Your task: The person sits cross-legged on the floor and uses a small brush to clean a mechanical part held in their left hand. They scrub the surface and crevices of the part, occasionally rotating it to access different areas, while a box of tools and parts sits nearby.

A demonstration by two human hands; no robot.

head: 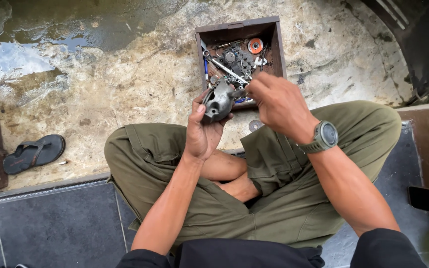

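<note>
L hand (200,130) gripped a grey metal casting (218,102), R hand (274,104) pinched closed on its 2 o'clock edge, wooden parts box (279,47) at 12, sandal (34,153) at 9.

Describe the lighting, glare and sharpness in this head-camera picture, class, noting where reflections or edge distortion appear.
Head view: soft, even daylight with faint shadows; the puddle at upper left mirrors bright sky, the strongest glare. The left hand, its grey metal part and the right hand are sharp, as is the wooden box of tools. Wide-angle bending curves the tile edge and corners.
</note>
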